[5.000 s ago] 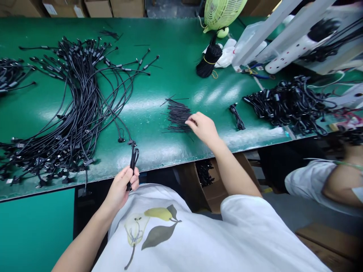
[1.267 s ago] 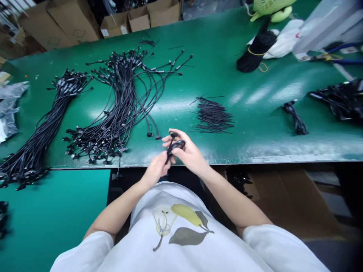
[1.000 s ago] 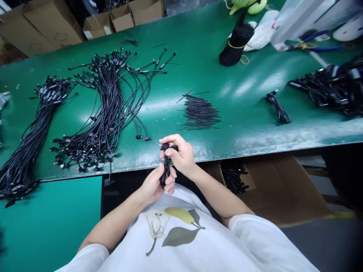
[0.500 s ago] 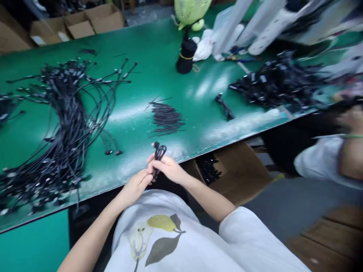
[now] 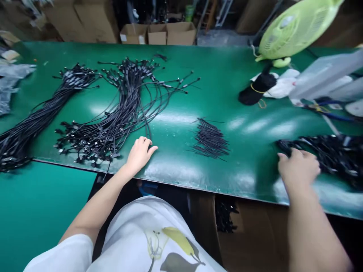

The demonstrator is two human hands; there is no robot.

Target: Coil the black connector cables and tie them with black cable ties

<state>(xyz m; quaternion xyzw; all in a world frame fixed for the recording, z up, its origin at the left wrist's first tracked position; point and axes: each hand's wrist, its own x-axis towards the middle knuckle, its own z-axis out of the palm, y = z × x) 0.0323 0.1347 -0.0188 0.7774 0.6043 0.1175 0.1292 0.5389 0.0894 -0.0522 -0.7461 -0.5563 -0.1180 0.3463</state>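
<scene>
i see hands apart, both empty: left hand (image 5: 138, 155) flat on green desk (image 5: 176, 177) just beside black cable bundle (image 5: 121, 121), right hand (image 5: 297, 172) at cable heap (image 5: 331, 158) (bit blurred); seems between pieces, next move calls for gripping one cable.

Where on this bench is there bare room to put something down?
Bare green bench shows between the short black wires and the right hand, and between those wires and the left hand. It's crowded at the long cables on the left and the cable heap by the right hand.
</scene>
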